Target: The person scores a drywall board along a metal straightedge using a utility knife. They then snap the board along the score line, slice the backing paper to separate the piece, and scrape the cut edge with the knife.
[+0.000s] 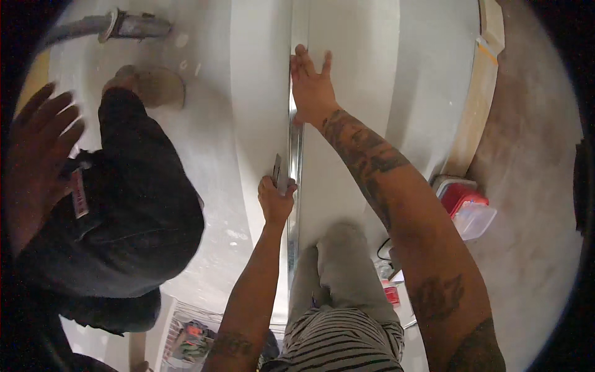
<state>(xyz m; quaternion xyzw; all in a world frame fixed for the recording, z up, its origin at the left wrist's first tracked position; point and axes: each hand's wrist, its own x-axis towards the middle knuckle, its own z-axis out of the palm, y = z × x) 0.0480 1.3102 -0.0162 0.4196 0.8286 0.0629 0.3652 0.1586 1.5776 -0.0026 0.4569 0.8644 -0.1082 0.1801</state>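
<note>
The head view looks down on a large white drywall sheet (359,80) lying flat on the floor, with a long metal straightedge (296,142) laid along it from the far edge toward the person's knees. The right hand (312,87) is spread flat, fingers open, pressing the straightedge and the sheet near the far end. The left hand (275,199) is closed around a utility knife (277,168), its blade set against the left side of the straightedge, about midway along the sheet.

Judging from where the knife sits, the cut is partway: the stretch toward the far edge may be scored already, though no score line can be made out, and the part from the knife back to the near edge looks left to do.

A co-worker in dark clothes (124,204) crouches on the left half of the sheet, a boot (152,84) planted on it; a raised hand (37,149) shows at the left rim.

Off the right edge of the sheet, on the bare floor (533,186), stands a clear plastic box with a red lid (465,204); its contents cannot be made out. A wooden board (477,105) lies along that same edge.
</note>
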